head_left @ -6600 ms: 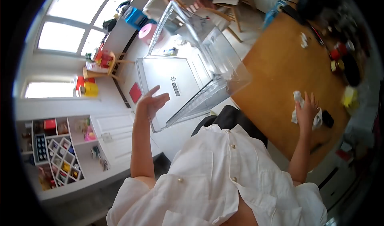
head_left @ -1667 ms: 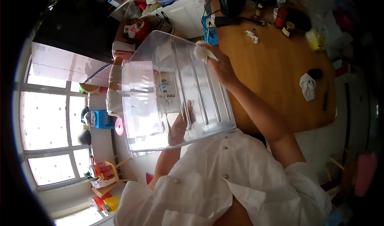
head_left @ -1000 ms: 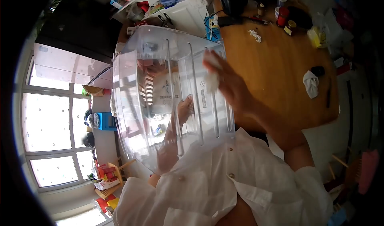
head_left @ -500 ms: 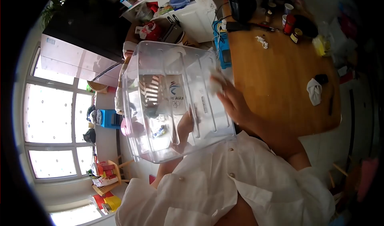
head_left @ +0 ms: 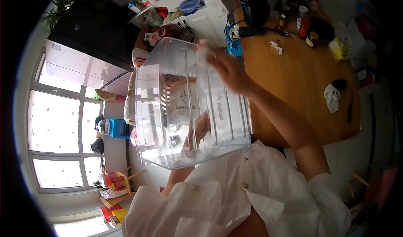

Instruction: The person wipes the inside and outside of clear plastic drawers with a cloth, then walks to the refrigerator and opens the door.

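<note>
A clear plastic drawer [head_left: 228,130] with ribbed walls is held up in front of my body, tilted. Through its plastic my left hand [head_left: 201,125] shows behind it, holding it from the underside; its fingers are partly blurred by the plastic. At the drawer's upper right edge is my right hand [head_left: 226,71], closed around a wadded white cloth [head_left: 205,54]. Motion smears the cloth and fingertips, and I cannot tell whether the cloth touches the plastic. Also visible through the drawer is a light-coloured bag [head_left: 182,104] with printed rings and lettering.
To the right stands a wooden table [head_left: 289,90] bearing a crumpled tissue [head_left: 276,47], a white cloth piece [head_left: 331,97], a black appliance [head_left: 253,8] and several jars and cups. A white cabinet [head_left: 210,25] is at the back; a wooden chair [head_left: 121,191] stands at lower left.
My right hand has moved up and away along the drawer with the white cloth. The drawer has turned slightly and shifted a little to the right, still held by my left hand.
</note>
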A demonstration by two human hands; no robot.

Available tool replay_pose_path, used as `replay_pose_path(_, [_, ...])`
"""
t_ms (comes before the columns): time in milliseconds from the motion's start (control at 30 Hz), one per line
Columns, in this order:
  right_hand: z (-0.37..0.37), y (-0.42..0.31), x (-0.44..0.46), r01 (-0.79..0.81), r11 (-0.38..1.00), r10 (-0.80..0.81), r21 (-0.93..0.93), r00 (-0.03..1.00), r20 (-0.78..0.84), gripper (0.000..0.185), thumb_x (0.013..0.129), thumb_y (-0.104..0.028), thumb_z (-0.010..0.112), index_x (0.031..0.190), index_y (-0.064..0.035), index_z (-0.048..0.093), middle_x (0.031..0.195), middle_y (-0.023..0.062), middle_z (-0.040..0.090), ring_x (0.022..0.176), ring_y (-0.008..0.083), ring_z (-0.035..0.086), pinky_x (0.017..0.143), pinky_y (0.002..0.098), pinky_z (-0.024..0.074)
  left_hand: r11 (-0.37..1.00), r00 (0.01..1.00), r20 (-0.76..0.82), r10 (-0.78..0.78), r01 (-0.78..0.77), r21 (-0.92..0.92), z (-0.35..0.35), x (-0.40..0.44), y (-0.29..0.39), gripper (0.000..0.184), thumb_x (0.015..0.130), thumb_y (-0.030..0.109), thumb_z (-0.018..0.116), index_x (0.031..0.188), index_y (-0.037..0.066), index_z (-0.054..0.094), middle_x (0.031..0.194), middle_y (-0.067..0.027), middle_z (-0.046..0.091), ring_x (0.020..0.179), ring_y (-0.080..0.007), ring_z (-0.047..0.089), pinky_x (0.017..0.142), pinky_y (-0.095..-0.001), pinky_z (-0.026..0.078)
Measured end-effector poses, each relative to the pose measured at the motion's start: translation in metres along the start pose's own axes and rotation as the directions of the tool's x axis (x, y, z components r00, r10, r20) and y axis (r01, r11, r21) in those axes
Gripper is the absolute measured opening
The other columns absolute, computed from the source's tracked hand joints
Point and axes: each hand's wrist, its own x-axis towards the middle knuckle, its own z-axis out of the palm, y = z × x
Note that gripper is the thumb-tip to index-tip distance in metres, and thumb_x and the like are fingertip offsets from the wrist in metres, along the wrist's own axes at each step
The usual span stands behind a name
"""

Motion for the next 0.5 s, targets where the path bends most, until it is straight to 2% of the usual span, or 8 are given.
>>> replay_pose_path(67, [-0.001,0.002,0.038,-0.304,0.952,0.300,-0.042,0.950,-0.087,0.029,0.097,-0.028,0.048,0.101,-0.0022,0.061,0.086,0.0198,0.063,0.082,0.0306,0.063,0.073,0.0423,0.0461,0.991,0.994,0.106,0.017,-0.030,0.129,-0.007,-0.007,0.006,0.039,0.101,0.042,0.041,0.095,0.008,0.058,0.073,0.0028,0.053,0.063,-0.0106,0.048,0.061,-0.0260,0.041])
replay_pose_path(133, [0.010,0.007,0.055,-0.443,0.882,0.425,-0.157,0.895,-0.136,0.040,0.099,-0.035,0.046,0.116,-0.0010,0.057,0.079,0.0110,0.062,0.075,0.0174,0.058,0.068,0.0325,0.0459,0.988,0.997,0.071,0.015,-0.026,0.151,0.007,-0.019,0.025,0.041,0.100,0.043,0.041,0.095,0.007,0.059,0.073,0.0025,0.054,0.065,-0.0106,0.048,0.062,-0.0258,0.041])
replay_pose_path(200, [0.023,-0.001,0.038,-0.209,0.958,0.172,-0.198,0.966,-0.192,0.039,0.099,-0.032,0.048,0.123,-0.0023,0.055,0.081,0.0100,0.063,0.074,0.0180,0.058,0.068,0.0326,0.0463,0.996,1.000,-0.022,-0.009,0.011,0.088,0.037,-0.042,0.050,0.040,0.100,0.044,0.042,0.091,0.009,0.058,0.071,0.0031,0.051,0.063,-0.0096,0.046,0.061,-0.0253,0.040])
replay_pose_path(267, [0.033,-0.017,0.005,-0.009,0.990,-0.014,-0.141,0.987,-0.159,0.040,0.097,-0.014,0.049,0.137,-0.0076,0.045,0.129,0.0144,0.055,0.104,0.0214,0.060,0.084,0.0313,0.0479,0.998,1.000,-0.005,-0.012,0.012,0.061,0.023,-0.026,0.034,0.040,0.099,0.045,0.043,0.089,0.009,0.057,0.070,0.0032,0.050,0.063,-0.0095,0.045,0.060,-0.0253,0.039])
replay_pose_path(300, [0.032,-0.038,-0.012,0.026,0.994,-0.031,-0.109,0.998,-0.051,0.046,0.095,-0.003,0.047,0.140,-0.0116,0.042,0.145,0.0107,0.041,0.129,0.0260,0.045,0.097,0.0339,0.0432,0.999,1.000,0.010,-0.015,0.014,0.050,0.010,-0.014,0.022,0.040,0.099,0.045,0.043,0.088,0.009,0.057,0.069,0.0033,0.049,0.062,-0.0094,0.045,0.059,-0.0253,0.039])
replay_pose_path(367, [0.031,-0.060,-0.049,0.111,0.994,-0.109,-0.015,0.986,0.126,0.056,0.089,0.006,0.046,0.141,-0.0146,0.042,0.149,0.0065,0.037,0.143,0.0312,0.022,0.110,0.0410,0.0315,0.999,0.999,0.029,-0.015,0.014,0.039,-0.004,-0.003,0.009,0.040,0.098,0.046,0.044,0.087,0.010,0.056,0.069,0.0034,0.048,0.061,-0.0093,0.044,0.058,-0.0253,0.038])
replay_pose_path(433, [0.022,-0.083,-0.082,0.157,0.988,-0.145,-0.001,0.919,0.367,0.052,0.088,0.006,0.048,0.135,-0.0137,0.051,0.150,0.0088,0.036,0.143,0.0302,0.023,0.114,0.0457,0.0208,0.999,0.999,0.036,-0.016,0.015,0.035,-0.008,-0.002,0.010,0.040,0.098,0.047,0.045,0.085,0.010,0.055,0.068,0.0036,0.047,0.060,-0.0092,0.044,0.057,-0.0253,0.038])
replay_pose_path(500, [0.017,-0.097,-0.093,0.128,0.986,-0.160,0.104,0.894,0.418,0.049,0.088,0.002,0.050,0.134,-0.0146,0.053,0.148,0.0127,0.038,0.143,0.0276,0.025,0.115,0.0456,0.0175,0.999,0.999,0.035,-0.017,0.015,0.043,-0.009,-0.003,0.010,0.040,0.097,0.047,0.046,0.083,0.011,0.055,0.067,0.0037,0.046,0.060,-0.0091,0.043,0.056,-0.0253,0.037])
